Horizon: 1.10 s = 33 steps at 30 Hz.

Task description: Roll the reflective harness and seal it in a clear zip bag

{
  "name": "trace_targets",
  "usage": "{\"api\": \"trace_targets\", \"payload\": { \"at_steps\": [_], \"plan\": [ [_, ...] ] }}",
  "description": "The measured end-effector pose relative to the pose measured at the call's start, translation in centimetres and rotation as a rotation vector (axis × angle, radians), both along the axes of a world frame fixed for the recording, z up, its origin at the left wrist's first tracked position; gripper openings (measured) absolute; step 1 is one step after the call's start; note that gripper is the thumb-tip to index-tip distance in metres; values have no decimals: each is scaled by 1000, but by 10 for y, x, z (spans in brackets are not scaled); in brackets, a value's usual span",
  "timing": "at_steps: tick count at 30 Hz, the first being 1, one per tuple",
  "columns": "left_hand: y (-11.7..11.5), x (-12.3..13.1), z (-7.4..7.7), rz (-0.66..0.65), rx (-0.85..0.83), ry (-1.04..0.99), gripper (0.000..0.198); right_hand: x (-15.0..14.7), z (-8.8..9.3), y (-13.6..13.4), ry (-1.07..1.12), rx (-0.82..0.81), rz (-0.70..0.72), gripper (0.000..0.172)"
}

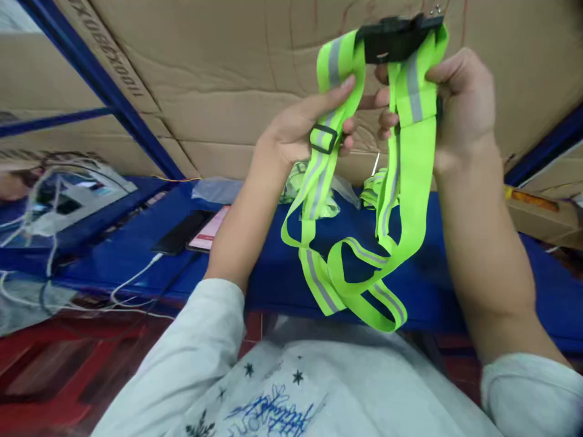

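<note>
I hold up a neon green reflective strap harness (401,200) with grey stripes in both hands. My left hand (303,127) pinches one strap near a small black slider (323,138). My right hand (455,103) grips the other strap just below a black buckle (394,39) at the top. The loose loops of strap hang down between my forearms, above the blue shelf.
A blue metal shelf (255,267) lies in front, backed by brown cardboard (218,73). On it are a black phone (177,233), a pink card (209,233), more green straps in clear plastic (319,194), and white cables (54,243) at left.
</note>
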<state>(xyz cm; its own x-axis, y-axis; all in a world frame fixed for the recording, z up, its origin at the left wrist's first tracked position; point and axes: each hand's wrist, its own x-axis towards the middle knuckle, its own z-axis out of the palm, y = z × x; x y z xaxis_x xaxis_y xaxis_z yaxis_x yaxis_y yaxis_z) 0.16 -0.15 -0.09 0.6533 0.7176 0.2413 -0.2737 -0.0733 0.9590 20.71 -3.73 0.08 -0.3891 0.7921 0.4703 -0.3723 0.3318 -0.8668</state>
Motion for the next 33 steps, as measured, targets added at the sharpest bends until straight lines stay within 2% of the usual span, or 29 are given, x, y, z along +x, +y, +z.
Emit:
{"api": "trace_targets", "payload": {
  "at_steps": [3,7,12,15,18,20,24,26,29,30,31,33],
  "plan": [
    [-3,2,-2,83,95,38,33,1,0,1,-122,53,-96,38],
    [-1,-4,-1,147,177,54,29,-7,-1,-8,-157,116,-301,27],
    [2,-11,1,133,213,48,21,-11,-2,-16,-220,271,-252,16],
    [-2,-9,0,142,210,27,14,-15,-4,-9,-180,303,-352,6],
    [-5,-3,-3,112,258,-62,24,-23,-9,3,-97,324,-462,18],
    [-6,4,-7,81,260,-128,34,-26,-12,11,-59,310,-481,25],
    [3,18,-16,96,223,-231,40,-21,-14,18,-99,359,-424,17],
    [12,23,-20,154,235,-257,43,-11,-10,12,-229,458,-394,23],
    [23,23,-23,178,287,-242,34,5,0,-10,-505,581,-269,62],
    [24,21,-23,161,316,-227,31,8,4,-18,-555,613,-229,69],
    [23,18,-22,136,342,-199,29,11,7,-25,-576,645,-223,70],
    [18,13,-20,119,326,-121,30,11,10,-36,-571,687,-329,65]
  ]
}}
